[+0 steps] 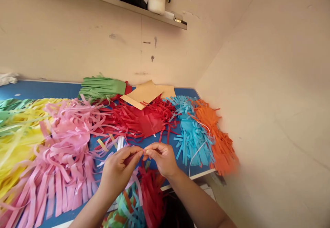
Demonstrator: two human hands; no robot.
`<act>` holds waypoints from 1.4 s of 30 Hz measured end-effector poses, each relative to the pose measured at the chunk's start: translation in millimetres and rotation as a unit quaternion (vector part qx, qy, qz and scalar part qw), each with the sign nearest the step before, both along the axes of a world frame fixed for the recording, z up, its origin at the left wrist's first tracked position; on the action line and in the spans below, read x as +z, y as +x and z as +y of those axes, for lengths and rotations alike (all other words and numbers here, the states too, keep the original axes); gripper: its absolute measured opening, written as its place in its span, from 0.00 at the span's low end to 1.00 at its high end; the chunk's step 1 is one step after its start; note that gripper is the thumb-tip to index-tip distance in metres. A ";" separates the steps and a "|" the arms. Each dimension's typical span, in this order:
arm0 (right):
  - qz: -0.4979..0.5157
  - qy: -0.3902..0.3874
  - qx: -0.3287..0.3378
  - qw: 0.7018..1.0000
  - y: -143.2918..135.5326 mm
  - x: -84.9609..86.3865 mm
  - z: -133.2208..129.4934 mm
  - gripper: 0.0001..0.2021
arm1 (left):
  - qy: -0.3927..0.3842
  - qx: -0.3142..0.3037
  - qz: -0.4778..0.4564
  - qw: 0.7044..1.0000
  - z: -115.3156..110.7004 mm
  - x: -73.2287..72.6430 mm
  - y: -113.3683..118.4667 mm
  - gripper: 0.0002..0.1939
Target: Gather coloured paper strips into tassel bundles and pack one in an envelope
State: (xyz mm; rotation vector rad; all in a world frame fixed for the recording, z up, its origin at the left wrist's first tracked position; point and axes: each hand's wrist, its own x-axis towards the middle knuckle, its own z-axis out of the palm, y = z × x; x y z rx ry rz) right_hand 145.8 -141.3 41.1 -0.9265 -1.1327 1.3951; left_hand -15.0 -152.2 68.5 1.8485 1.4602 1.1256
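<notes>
Near the front of the blue table, my left hand (121, 167) and my right hand (162, 157) meet with their fingertips pinched together. What sits between the fingers is too small to make out; a hint of pink shows there. Below them hangs a tassel garland of fringed paper, with a red tassel (152, 197) and a multicoloured part (129, 207) in blue, green and orange. Just beyond the hands lies red fringed paper (152, 123). Pink fringed paper (69, 145) spreads to the left of my left hand.
Yellow fringe (28, 142) lies far left, green fringe (103, 87) at the back beside tan paper sheets (144, 94). Blue fringe (194, 138), a white cord (199, 148) and orange fringe (218, 135) are on the right. A wall shelf (123, 4) hangs above the table (59, 87).
</notes>
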 end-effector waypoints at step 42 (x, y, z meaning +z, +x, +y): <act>-0.204 0.136 -0.021 0.969 7.9 11.3 -11.7 0.05 | -0.013 -0.005 -0.022 1.000 -11.8 -4.3 -1.9 0.10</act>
